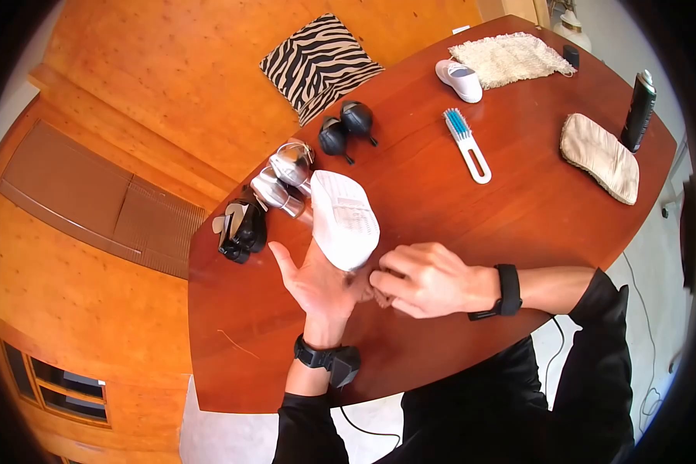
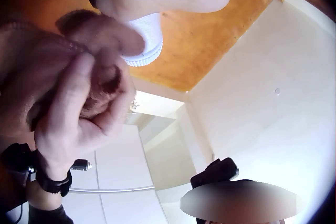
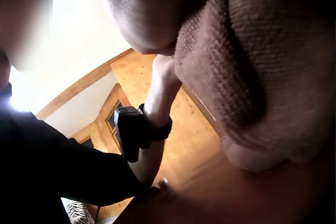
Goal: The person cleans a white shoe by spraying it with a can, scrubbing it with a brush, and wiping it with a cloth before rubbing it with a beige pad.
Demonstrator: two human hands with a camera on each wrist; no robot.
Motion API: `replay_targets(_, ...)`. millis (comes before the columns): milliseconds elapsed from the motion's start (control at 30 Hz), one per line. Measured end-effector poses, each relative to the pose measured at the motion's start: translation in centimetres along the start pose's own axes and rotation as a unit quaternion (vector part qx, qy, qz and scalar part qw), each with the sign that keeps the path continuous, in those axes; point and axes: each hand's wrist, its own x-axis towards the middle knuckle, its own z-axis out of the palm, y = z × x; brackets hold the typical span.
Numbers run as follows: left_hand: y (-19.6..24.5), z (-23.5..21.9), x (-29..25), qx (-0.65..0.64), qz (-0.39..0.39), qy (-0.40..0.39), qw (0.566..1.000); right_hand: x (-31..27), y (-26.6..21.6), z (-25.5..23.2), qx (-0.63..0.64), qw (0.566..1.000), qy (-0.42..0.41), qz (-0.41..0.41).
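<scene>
While the white shoe [image 1: 346, 220], apparently sole up, sits at the finger end of the left hand [image 1: 325, 290] over the table [image 1: 425, 209], the palm is spread upward, its thumb straight and clear of the shoe. How far the fingers reach inside cannot be told. The right hand [image 1: 433, 280] meets the left near the shoe's lower end, fingers bent; whether they pinch anything cannot be told, the contact being shadowed in both wrist views. With no thumb clamping it, the shoe could slide off if the left hand tips or the right tugs, and fall among the silvery shoes [image 1: 282, 182] close beyond it. A sideways drop could knock the dark strapped shoes [image 1: 243, 230] near the table's edge; the black rounded shoes [image 1: 346, 127] lie along the same edge, likewise exposed to a push. Farther out are the brush [image 1: 469, 147], a second white shoe [image 1: 462, 81], a shaggy cloth [image 1: 514, 60] and a tan pad [image 1: 599, 158]; the upright spray can [image 1: 639, 112], tall and narrow, could topple if a sleeve caught it.
</scene>
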Motion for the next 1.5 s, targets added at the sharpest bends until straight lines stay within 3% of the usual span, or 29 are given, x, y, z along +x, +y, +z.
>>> replay_targets(100, -0.3, 0.1, -0.2, 0.039, -0.003, 0.001, 0.999, 0.1, -0.2, 0.0, -0.008, 0.999, 0.042, -0.033)
replay_targets(167, -0.1, -0.7, -0.2, 0.031, -0.024, -0.059, 0.998, 0.4, 0.8, -0.3, -0.103, 0.989, 0.088, -0.053)
replay_targets(233, -0.2, -0.7, 0.0, 0.015, 0.001, -0.029, 0.999, 0.6, 1.8, -0.5, -0.11, 0.989, 0.095, -0.031)
replay_targets(367, 0.1, -0.2, 0.1, -0.06, 0.017, 0.006, 0.998, -0.5, 4.7, 0.0, -0.065, 0.991, 0.021, 0.114)
replay_targets(433, 0.1, 0.2, 0.0, -0.036, 0.006, 0.02, 0.999, -0.4, 5.7, -0.2, -0.017, 0.979, 0.044, 0.196)
replay_targets(533, 0.0, 0.2, 0.1, -0.013, -0.008, 0.03, 0.999, -0.2, 6.0, -0.4, 0.065, 0.97, 0.066, 0.225)
replay_targets(667, 0.0, 0.0, 0.2, -0.003, -0.015, 0.029, 0.999, 0.4, 3.2, -0.8, 0.153, 0.97, 0.079, 0.171)
replay_targets(800, 0.1, 0.1, 0.2, 0.003, 0.001, 0.049, 0.999, 0.3, 1.7, -0.6, 0.146, 0.983, 0.075, 0.079)
replay_targets(867, 0.1, -0.3, 0.1, -0.054, -0.012, -0.017, 0.998, 0.3, 1.7, -0.6, 0.144, 0.984, 0.078, 0.076)
replay_targets(967, 0.2, -0.7, 0.2, -0.094, -0.028, -0.041, 0.994, 0.3, 2.4, -0.4, 0.15, 0.982, 0.084, 0.084)
replay_targets(1100, 0.3, -0.3, 0.0, -0.115, -0.042, -0.042, 0.992, 0.6, 3.3, -1.2, 0.236, 0.942, 0.108, 0.213)
replay_targets(1167, 0.3, -0.2, -0.1, -0.099, -0.049, -0.043, 0.993, 0.5, 4.5, -0.5, 0.226, 0.937, 0.16, 0.213)
replay_targets(1233, 0.2, -0.6, -0.2, -0.11, -0.068, -0.085, 0.988, 0.6, 4.9, -1.7, 0.274, 0.89, 0.093, 0.353)
replay_targets(1300, 0.1, -0.5, -0.2, -0.121, -0.087, -0.126, 0.981, 0.7, 5.8, -1.8, 0.394, 0.83, 0.141, 0.368)
replay_targets(1333, -0.1, 0.0, -0.2, -0.133, -0.092, -0.135, 0.978, 1.1, 6.9, -0.9, 0.409, 0.842, 0.209, 0.284)
replay_targets(1433, -0.1, -0.2, -0.1, -0.142, -0.088, -0.142, 0.976, 1.4, 7.5, -1.9, 0.473, 0.807, 0.227, 0.27)
replay_targets(1500, -0.1, -0.5, -0.1, -0.138, -0.079, -0.141, 0.977, 1.2, 6.8, -2.5, 0.476, 0.806, 0.202, 0.287)
